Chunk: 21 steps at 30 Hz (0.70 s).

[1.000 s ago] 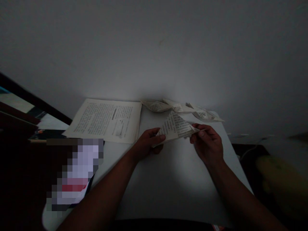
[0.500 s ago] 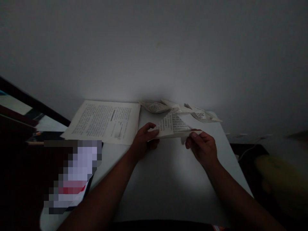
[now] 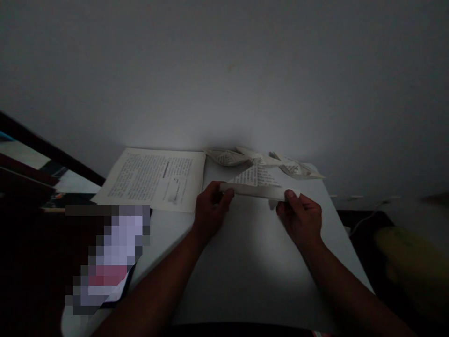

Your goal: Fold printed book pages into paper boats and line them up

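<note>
A folded sheet of printed paper (image 3: pixel 257 191) is held up above the table between my two hands. Its upper part is a triangle with printed text, and a pale blank strip runs along the lower edge. My left hand (image 3: pixel 213 206) pinches the left end of that strip, thumb in front. At the right end, my right hand (image 3: pixel 300 213) grips the paper between thumb and fingers. Just behind it stand several folded paper boats (image 3: pixel 227 157), made of printed paper, in a row by the wall.
A stack of printed pages (image 3: pixel 150 178) lies at the table's back left. Below it, a device with a blurred-out screen (image 3: pixel 115 252) rests on the left edge. The white table (image 3: pixel 259 281) meets a grey wall (image 3: pixel 224 84). Something yellowish (image 3: pixel 410 262) is beyond the right edge.
The lower edge of the paper now shows as a flat blank strip facing me, folded up over the print. My left thumb has moved onto its front, and my right hand has shifted slightly right.
</note>
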### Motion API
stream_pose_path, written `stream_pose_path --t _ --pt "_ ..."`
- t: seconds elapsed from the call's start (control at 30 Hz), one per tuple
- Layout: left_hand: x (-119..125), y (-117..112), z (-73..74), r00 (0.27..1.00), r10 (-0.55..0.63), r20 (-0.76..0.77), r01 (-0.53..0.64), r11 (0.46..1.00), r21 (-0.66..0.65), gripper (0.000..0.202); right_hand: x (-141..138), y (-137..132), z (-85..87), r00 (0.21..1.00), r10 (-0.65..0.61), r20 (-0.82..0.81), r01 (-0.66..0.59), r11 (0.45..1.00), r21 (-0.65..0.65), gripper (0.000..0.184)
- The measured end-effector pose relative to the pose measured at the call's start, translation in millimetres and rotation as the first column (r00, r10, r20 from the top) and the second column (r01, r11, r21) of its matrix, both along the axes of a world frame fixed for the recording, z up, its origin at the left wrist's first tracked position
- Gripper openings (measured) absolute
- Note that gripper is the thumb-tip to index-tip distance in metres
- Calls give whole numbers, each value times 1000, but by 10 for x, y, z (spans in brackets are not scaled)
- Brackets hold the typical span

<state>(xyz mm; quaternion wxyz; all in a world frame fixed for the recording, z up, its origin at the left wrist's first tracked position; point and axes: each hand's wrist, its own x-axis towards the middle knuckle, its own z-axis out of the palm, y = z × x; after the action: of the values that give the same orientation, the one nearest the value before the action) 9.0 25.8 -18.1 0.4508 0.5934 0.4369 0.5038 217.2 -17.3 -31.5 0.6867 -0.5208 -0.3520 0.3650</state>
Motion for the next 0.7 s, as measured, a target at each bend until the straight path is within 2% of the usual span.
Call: stream_pose_path --t 0.1,0.2,0.43,0.6,0.7 --pt "16 8 32 995 95 -32 -95 995 3 24 -14 -9 -7 999 -34 1 34 999 15 29" --pt "23 3 51 987 142 -71 -141 990 12 26 -23 -22 -6 997 -71 23 70 997 9 29" --pt "48 -14 14 970 241 11 -241 970 25 19 -30 -37 3 990 -108 91 112 993 -47 33" --pt "60 13 48 969 226 97 -221 973 -66 20 -29 -32 14 987 -119 109 121 993 -13 36" --pt "61 45 69 956 188 225 -161 978 -134 23 -23 -16 34 989 -117 88 115 993 25 25"
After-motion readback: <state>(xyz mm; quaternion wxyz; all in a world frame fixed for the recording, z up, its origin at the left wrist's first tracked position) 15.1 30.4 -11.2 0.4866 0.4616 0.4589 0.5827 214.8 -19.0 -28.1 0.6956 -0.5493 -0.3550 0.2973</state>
